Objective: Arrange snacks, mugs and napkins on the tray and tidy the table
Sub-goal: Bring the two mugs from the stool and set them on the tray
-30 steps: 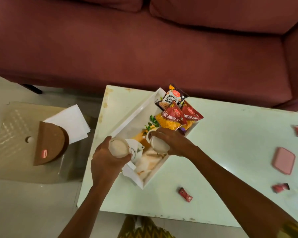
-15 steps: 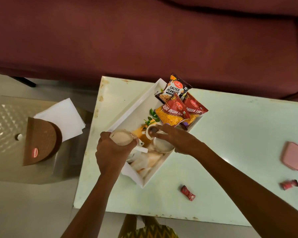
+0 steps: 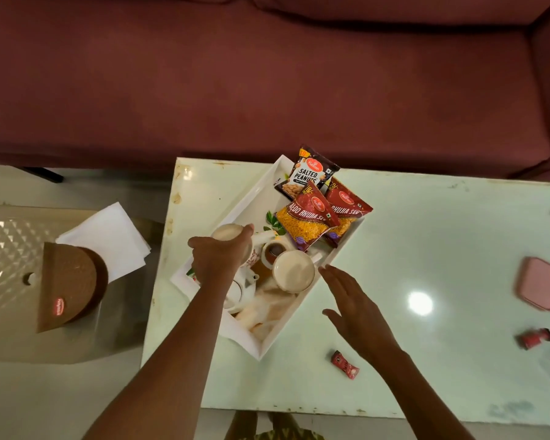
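Left hand (image 3: 218, 262) clamps mug (image 3: 226, 231) inside tray (image 3: 232, 214), at 10 o'clock from second mug (image 3: 294, 271). Right hand (image 3: 353, 308): fingers straight, empty, at tray's 4 o'clock. Mugs likely ceramic, fragile; grasp body or handle.

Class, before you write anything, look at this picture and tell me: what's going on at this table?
A person is loading a white tray on a pale table. The left hand grips a mug at the tray's left side. The right hand is open beside a second mug that sits in the tray. Three snack packets lean at the tray's far end. White napkins lie on a side stool, off the tray. Small red wrappers and a pink box lie on the table.
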{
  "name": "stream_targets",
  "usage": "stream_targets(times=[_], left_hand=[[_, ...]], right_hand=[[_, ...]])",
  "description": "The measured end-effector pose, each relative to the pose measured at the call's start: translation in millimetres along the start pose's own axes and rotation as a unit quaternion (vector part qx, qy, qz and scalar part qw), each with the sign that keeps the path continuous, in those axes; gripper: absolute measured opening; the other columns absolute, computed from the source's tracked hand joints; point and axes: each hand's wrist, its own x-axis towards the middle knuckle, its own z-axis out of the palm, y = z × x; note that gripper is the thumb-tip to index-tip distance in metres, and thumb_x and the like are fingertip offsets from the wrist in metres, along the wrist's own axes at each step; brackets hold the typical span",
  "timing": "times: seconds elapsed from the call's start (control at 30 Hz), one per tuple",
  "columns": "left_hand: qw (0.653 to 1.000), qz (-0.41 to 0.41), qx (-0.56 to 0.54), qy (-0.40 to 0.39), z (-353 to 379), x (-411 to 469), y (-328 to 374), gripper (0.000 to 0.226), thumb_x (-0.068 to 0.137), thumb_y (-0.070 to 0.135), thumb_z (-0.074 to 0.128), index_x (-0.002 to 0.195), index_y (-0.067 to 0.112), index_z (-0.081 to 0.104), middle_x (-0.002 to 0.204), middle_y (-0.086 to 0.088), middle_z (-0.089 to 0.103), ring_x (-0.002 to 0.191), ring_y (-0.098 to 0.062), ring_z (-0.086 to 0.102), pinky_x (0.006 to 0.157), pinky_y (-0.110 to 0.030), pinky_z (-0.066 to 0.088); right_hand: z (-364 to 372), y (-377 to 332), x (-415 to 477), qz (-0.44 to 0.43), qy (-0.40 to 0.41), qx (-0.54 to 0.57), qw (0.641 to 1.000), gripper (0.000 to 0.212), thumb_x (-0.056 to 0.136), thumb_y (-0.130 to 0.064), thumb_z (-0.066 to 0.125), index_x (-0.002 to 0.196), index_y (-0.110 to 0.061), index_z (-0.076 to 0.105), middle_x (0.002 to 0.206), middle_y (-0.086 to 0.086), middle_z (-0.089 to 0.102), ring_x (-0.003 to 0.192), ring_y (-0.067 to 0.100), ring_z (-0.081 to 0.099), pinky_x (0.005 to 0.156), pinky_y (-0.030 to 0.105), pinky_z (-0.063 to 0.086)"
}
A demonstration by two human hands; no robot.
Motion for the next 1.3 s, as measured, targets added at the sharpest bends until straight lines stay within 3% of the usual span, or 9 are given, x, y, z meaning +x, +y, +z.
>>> stream_targets(times=[0.2,0.43,0.63,0.8,0.93,1.03,1.13,1.3], left_hand=[[0.996,-0.06,-0.055,-0.027,15.7,9.5,13.5,0.099,0.049,0.057,0.081,0.12,0.009,0.032,0.126,-0.017,0.049,0.105,-0.041,0.058,0.065,-0.049,0.06],[0.993,-0.091,-0.059,-0.046,32.4,17.6,10.6,0.101,0.055,0.055,0.079,0.126,0.006,0.026,0.129,-0.019,0.044,0.111,-0.038,0.055,0.082,-0.048,0.056],[0.995,-0.058,-0.048,-0.066,42.8,15.7,20.9,0.101,0.055,0.059,0.077,0.125,0.005,0.029,0.127,-0.016,0.048,0.11,-0.035,0.055,0.077,-0.046,0.058],[0.995,-0.048,-0.037,-0.082,40.5,12.7,21.3,0.102,0.056,0.062,0.074,0.127,0.006,0.027,0.129,-0.017,0.046,0.114,-0.038,0.052,0.081,-0.051,0.056],[0.996,-0.005,0.033,-0.087,26.0,3.8,13.9,0.093,0.066,0.071,0.059,0.126,0.006,0.028,0.123,-0.016,0.052,0.103,-0.037,0.059,0.073,-0.049,0.058],[0.988,0.069,0.126,-0.058,9.8,-8.5,-1.3,0.093,0.076,0.075,0.038,0.134,0.003,0.026,0.128,-0.018,0.053,0.106,-0.037,0.06,0.086,-0.047,0.054],[0.98,0.086,0.175,-0.049,-11.6,-20.7,-27.7,0.095,0.08,0.072,0.028,0.142,0.001,0.019,0.137,-0.021,0.048,0.12,-0.038,0.052,0.096,-0.046,0.045],[0.986,0.058,0.15,-0.035,-65.7,-24.7,-68.2,0.07,0.085,0.065,0.031,0.117,0.005,0.045,0.109,-0.018,0.066,0.093,-0.034,0.067,0.084,-0.045,0.054]], right_hand=[[-0.7,1.1,-6.0,0.003,0.0,0.006,1.0,0.07,0.084,-0.012,0.064,0.143,-0.014,0.026,0.148,0.008,0.035,0.134,0.022,0.037,0.095,0.033,0.046],[-2.3,6.1,2.8,-0.003,0.009,0.014,1.0,0.065,0.084,-0.008,0.062,0.141,-0.011,0.031,0.145,0.01,0.039,0.132,0.025,0.04,0.097,0.034,0.045],[-5.5,5.8,6.5,0.003,0.025,0.021,0.999,0.061,0.083,-0.006,0.065,0.137,-0.008,0.037,0.141,0.013,0.045,0.128,0.027,0.045,0.093,0.036,0.048],[-7.8,-2.9,14.7,0.004,0.025,0.027,0.999,0.06,0.084,-0.008,0.063,0.138,-0.009,0.036,0.143,0.011,0.043,0.13,0.025,0.043,0.099,0.035,0.044],[-11.8,-14.7,20.0,-0.013,0.033,0.021,0.999,0.06,0.081,-0.005,0.066,0.135,-0.005,0.04,0.137,0.015,0.048,0.126,0.029,0.048,0.096,0.037,0.046],[-16.5,-26.5,24.2,-0.016,0.034,0.021,0.999,0.059,0.083,-0.007,0.064,0.136,-0.007,0.038,0.138,0.014,0.047,0.127,0.028,0.046,0.097,0.037,0.045],[-21.8,-44.9,27.4,-0.029,0.025,0.025,0.999,0.057,0.085,-0.009,0.061,0.137,-0.008,0.037,0.14,0.014,0.046,0.128,0.027,0.044,0.097,0.038,0.045],[-22.2,-94.3,35.4,-0.074,0.008,0.02,0.997,0.052,0.088,-0.011,0.057,0.137,-0.009,0.038,0.141,0.013,0.045,0.13,0.027,0.042,0.1,0.034,0.041]])
